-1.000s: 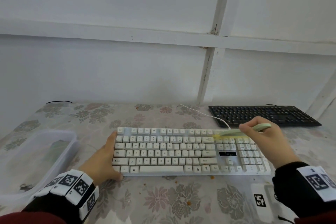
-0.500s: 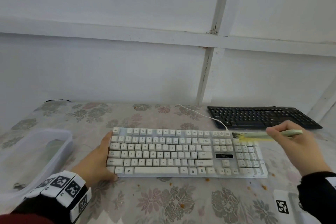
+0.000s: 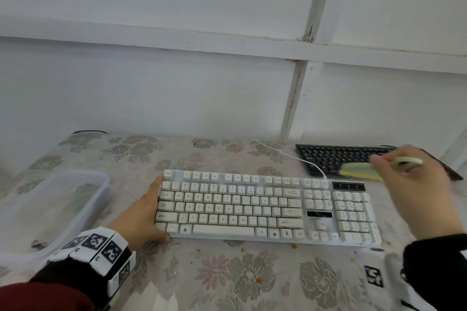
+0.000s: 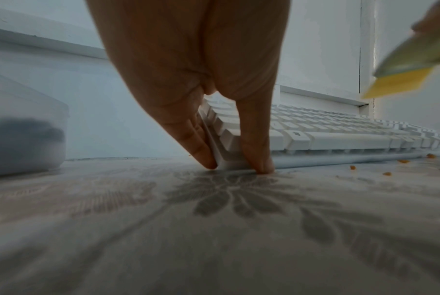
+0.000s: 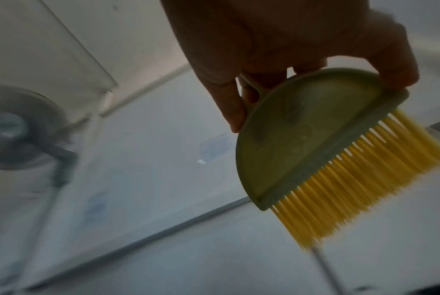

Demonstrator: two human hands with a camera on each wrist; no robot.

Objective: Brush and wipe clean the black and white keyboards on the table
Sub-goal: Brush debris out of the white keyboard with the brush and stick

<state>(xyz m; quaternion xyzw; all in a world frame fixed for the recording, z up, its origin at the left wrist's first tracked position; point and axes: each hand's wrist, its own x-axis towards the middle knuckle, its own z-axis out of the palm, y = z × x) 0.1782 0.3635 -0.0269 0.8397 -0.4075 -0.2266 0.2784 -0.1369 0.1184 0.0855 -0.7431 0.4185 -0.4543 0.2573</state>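
Observation:
The white keyboard lies across the middle of the flowered table, and its near corner shows in the left wrist view. My left hand grips its left end, thumb on the front edge and fingers along the side. The black keyboard sits behind it at the right, by the wall. My right hand holds a pale green brush with yellow bristles, blurred and lifted above the white keyboard's top right corner. Thumb and fingers pinch the brush's rounded back.
A translucent plastic tub stands at the left. Orange crumbs lie along the white keyboard's front edge. Its white cable runs back toward the wall. A white tagged object lies at the near right.
My right hand swept the brush rightward along the white keyboard's top row and lifted it off past the right end. The left hand kept its hold.

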